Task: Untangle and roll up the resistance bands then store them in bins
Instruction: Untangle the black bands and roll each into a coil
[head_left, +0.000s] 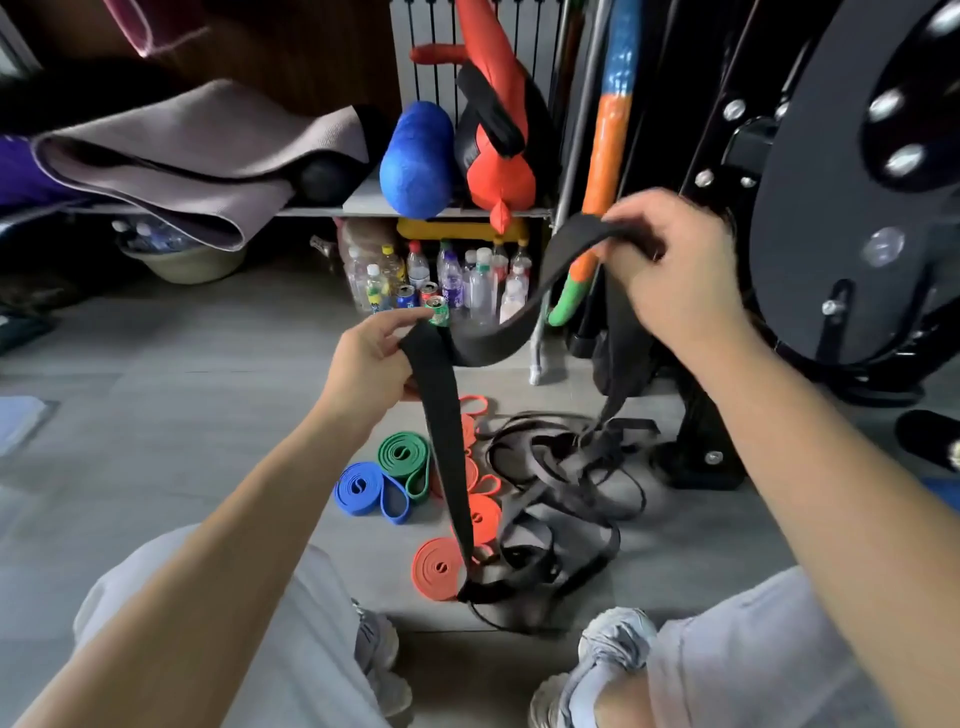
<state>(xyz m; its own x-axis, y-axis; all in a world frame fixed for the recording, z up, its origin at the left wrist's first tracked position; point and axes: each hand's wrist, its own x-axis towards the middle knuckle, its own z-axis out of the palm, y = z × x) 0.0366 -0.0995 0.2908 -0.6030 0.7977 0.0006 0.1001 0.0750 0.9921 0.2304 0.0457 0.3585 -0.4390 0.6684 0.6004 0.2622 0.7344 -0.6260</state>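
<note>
A wide black resistance band (498, 332) hangs in the air between my two hands. My left hand (371, 364) pinches one part of it, and a long loop drops from there to the floor. My right hand (670, 265), higher and to the right, grips the band's other end. Below lies a tangled heap of black bands (566, 493). Beside the heap sit a rolled green band (405, 460), a rolled blue band (363, 488) and rolled orange bands (439, 566). No bin is in view.
I sit on a grey tiled floor with my knees and shoes (613, 649) at the bottom. A shelf (415, 212) ahead holds a blue foam roller (415, 156), folded mats and red gear, with bottles (441, 280) under it. A black weight machine (841, 208) stands to the right.
</note>
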